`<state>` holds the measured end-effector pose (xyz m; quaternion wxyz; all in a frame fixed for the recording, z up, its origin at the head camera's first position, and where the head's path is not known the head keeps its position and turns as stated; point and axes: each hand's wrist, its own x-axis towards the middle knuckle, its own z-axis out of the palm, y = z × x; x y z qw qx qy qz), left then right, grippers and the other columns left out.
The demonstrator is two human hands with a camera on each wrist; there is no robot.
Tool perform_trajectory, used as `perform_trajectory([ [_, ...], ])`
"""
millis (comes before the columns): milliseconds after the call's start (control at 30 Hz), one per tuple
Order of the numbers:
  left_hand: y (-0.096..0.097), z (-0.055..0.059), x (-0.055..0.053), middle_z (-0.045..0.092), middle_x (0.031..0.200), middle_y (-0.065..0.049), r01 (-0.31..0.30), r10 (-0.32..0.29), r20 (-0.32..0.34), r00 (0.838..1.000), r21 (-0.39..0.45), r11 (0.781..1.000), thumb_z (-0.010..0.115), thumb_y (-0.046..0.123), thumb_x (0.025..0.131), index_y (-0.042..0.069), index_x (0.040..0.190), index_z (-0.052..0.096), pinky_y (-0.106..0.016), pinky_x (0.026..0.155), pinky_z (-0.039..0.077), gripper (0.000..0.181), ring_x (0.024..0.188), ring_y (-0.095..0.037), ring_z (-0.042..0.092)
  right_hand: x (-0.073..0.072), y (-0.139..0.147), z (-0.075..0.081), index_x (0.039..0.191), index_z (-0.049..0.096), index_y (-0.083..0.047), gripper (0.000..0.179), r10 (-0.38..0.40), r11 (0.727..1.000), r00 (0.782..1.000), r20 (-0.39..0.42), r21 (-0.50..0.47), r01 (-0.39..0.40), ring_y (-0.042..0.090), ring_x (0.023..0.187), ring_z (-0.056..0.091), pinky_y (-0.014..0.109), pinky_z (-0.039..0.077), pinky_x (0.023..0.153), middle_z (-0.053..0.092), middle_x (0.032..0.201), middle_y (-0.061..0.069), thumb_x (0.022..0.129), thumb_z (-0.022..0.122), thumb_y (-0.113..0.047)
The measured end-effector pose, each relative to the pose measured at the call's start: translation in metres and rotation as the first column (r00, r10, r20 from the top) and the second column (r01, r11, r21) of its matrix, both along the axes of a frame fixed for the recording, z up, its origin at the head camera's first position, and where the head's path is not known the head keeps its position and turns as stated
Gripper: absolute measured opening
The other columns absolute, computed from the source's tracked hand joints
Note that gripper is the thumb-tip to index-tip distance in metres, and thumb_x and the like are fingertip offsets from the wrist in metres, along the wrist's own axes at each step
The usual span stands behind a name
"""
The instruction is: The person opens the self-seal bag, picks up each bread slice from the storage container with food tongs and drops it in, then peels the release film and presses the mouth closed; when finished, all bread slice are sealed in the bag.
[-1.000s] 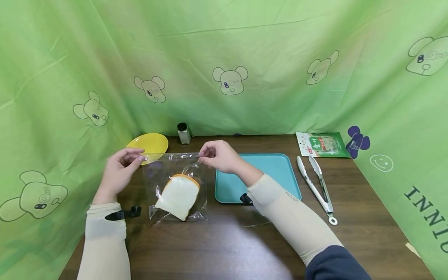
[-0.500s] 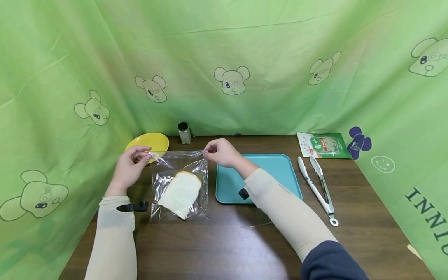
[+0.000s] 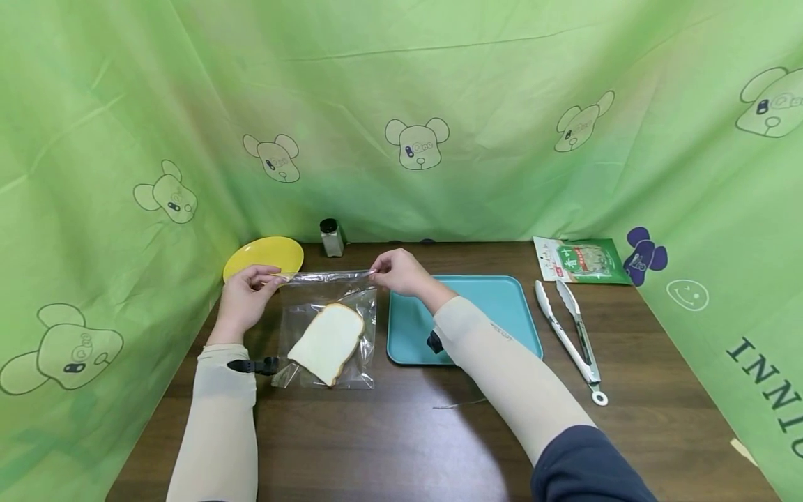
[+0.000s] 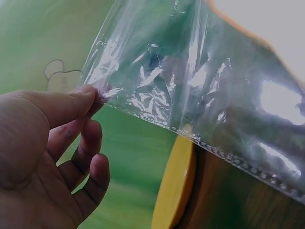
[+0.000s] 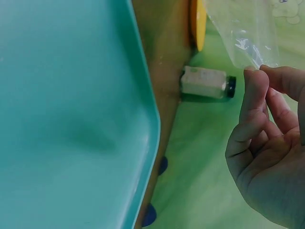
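A clear plastic bag (image 3: pixel 291 328) hangs between my two hands, with a slice of bread (image 3: pixel 327 343) lying tilted inside it. My left hand (image 3: pixel 243 300) pinches the bag's upper left corner between thumb and forefinger. In the left wrist view, the other fingers of that left hand (image 4: pixel 52 143) curl loosely below the corner, and the bag's edge runs off to the right. At the upper right corner, my right hand (image 3: pixel 401 272) pinches the film; the right wrist view shows thumb and fingertips of the right hand (image 5: pixel 267 129) meeting on it. The edge between the hands is stretched nearly straight.
A yellow plate (image 3: pixel 266 252) lies behind my left hand, beside a black-capped jar (image 3: pixel 331 238). A blue tray (image 3: pixel 467 328) sits under my right forearm. Farther right are tongs (image 3: pixel 567 341) and a green-and-white packet (image 3: pixel 583 261). A thin strip (image 3: pixel 461 404) lies near the tray's front.
My left hand has moved to the right, and my right hand slightly right too. The bag with the bread has shifted right and a little up between them.
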<state>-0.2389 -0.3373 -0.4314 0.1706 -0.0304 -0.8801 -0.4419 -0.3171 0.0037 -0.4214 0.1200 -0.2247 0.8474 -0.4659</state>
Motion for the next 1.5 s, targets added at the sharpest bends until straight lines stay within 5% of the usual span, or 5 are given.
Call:
perform_trajectory([
  [300,0.005,-0.020,-0.008,0.077,0.101,-0.017,-0.027,0.025,0.054,0.998,0.024,0.999,0.074,0.015,0.100,0.000,0.112,0.075,-0.016,0.070,0.047,0.019,0.081,-0.006,0.063,-0.004,-0.003,-0.013,0.106,0.074,-0.009,0.011,-0.037,0.999,0.999,0.035,0.012,0.037,0.019,0.072,0.067,0.031,0.058,0.065,0.071,0.091,0.005,0.098,0.070,-0.003],
  [833,0.019,-0.024,-0.018,0.074,0.104,-0.017,-0.066,0.070,0.100,0.993,-0.042,0.997,0.070,0.012,0.102,0.002,0.116,0.073,-0.035,0.082,0.048,0.018,0.095,-0.029,0.064,-0.016,-0.004,-0.022,0.095,0.075,-0.013,0.008,-0.061,0.982,0.998,-0.019,0.180,0.063,0.018,0.075,0.067,0.032,0.055,0.064,0.070,0.088,0.004,0.101,0.071,-0.016],
  [1500,0.016,-0.052,-0.021,0.072,0.125,-0.019,0.039,-0.043,0.231,0.972,0.025,0.999,0.068,0.013,0.104,0.001,0.139,0.063,-0.030,0.087,0.052,0.038,0.107,-0.031,0.066,-0.021,-0.005,-0.035,0.101,0.074,-0.013,0.004,-0.099,0.955,0.994,-0.037,0.277,0.105,0.020,0.083,0.065,0.034,0.055,0.071,0.069,0.095,0.003,0.101,0.071,-0.016],
])
